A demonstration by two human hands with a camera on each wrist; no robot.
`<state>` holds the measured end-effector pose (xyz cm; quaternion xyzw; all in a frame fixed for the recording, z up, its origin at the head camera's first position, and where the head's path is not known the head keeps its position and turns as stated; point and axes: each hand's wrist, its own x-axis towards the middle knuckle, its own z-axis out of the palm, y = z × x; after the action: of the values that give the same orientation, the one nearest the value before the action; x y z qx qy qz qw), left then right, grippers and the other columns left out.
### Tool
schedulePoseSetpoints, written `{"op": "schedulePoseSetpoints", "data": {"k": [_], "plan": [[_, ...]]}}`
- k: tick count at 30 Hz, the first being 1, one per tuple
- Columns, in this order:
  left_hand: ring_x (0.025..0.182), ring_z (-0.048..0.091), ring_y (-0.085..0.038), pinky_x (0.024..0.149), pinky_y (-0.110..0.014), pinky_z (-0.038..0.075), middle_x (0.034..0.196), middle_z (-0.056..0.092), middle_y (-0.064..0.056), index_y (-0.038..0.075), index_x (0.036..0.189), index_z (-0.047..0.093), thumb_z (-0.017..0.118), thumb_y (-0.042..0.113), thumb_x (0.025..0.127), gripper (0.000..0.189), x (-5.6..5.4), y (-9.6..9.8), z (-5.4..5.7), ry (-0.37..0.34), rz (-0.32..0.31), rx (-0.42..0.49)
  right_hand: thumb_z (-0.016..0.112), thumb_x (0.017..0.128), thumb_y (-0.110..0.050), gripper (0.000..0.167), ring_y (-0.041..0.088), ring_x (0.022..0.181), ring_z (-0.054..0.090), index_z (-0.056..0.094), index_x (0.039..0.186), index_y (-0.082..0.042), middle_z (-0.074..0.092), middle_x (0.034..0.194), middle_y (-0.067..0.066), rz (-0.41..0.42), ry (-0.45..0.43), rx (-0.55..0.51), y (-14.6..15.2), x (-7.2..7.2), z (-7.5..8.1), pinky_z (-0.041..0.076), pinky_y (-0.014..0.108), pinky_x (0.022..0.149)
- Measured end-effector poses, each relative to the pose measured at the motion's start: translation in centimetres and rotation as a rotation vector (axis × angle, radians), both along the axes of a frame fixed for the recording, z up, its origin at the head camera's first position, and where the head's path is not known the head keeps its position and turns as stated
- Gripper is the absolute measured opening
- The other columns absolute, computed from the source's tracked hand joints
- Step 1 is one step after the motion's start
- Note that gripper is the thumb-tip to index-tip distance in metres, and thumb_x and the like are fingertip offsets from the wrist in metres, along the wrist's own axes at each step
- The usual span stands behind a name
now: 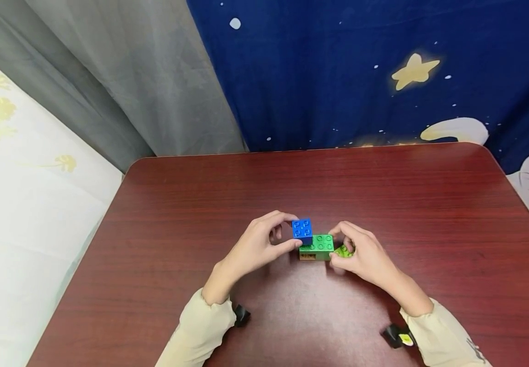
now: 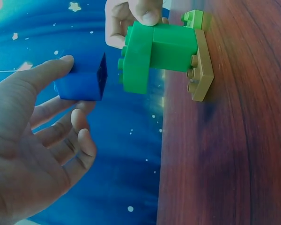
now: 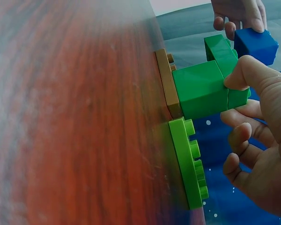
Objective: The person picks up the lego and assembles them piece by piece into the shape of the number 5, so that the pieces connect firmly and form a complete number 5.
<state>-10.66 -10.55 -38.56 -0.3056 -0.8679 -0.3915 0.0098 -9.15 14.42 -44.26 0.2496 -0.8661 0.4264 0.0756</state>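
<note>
Between thumb and fingers, my left hand pinches a blue toy building brick with a two-by-two stud top. In the left wrist view a gap shows between the blue brick and the studs of a longer green brick. That long green brick tops another green brick, which stands on a flat tan brick on the table. My right hand pinches the right end of the long green brick. Partly hidden by that hand, a flat lime-green brick lies beside the stack.
A dark red wooden table stretches beneath the hands. Behind its far edge hang a grey curtain and a blue curtain with stars. White patterned fabric lies to the left. Black wrist-worn devices sit under the sleeves.
</note>
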Motion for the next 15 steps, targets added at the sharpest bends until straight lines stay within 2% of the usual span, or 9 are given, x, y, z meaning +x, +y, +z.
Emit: {"op": "schedulePoseSetpoints", "data": {"k": [15], "plan": [[0.067, 0.044, -0.004, 0.056, -0.021, 0.038, 0.082, 0.052, 0.007, 0.014, 0.11, 0.063, 0.074, 0.026, 0.081, 0.033, 0.35, 0.28, -0.59, 0.017, -0.032, -0.023, 0.076, 0.062, -0.01, 0.037, 0.009, 0.055, 0.042, 0.058, 0.094, -0.019, 0.043, 0.064, 0.001, 0.002, 0.009, -0.007, 0.01, -0.04, -0.15, 0.034, 0.021, 0.049]]}}
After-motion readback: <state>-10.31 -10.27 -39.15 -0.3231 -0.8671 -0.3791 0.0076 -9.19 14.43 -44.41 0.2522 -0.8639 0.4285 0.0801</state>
